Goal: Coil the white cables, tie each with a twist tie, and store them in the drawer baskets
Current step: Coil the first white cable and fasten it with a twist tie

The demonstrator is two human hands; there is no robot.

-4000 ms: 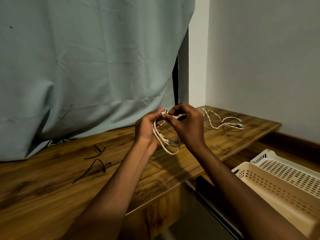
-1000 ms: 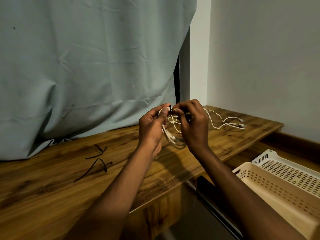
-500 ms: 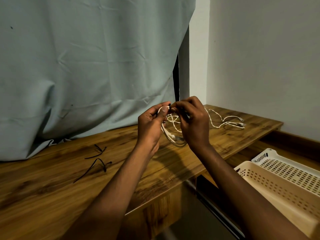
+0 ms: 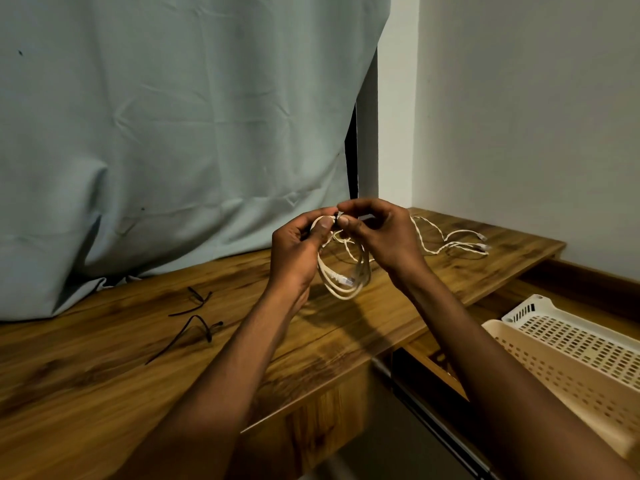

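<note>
A coiled white cable (image 4: 343, 275) hangs above the wooden desk (image 4: 104, 358) between both hands. My left hand (image 4: 298, 251) grips the top of the coil, its thumb pressed against the bundle. My right hand (image 4: 381, 233) pinches a black twist tie (image 4: 336, 217) at the top of the coil, right beside the left thumb. A second, loose white cable (image 4: 457, 242) lies uncoiled on the desk's far right. Two spare black twist ties (image 4: 194, 301) (image 4: 194, 332) lie on the desk to the left.
Two slotted plastic baskets, one cream (image 4: 568, 386) and one white (image 4: 540, 317), sit in the open drawer at the lower right. A pale curtain (image 4: 173, 133) hangs behind the desk and rests on its back edge. A plain wall stands to the right.
The hands have risen slightly with the coil since four seconds ago. The right fingers have shifted on the black tie at the top of the bundle. The loose cable and spare ties lie unmoved.
</note>
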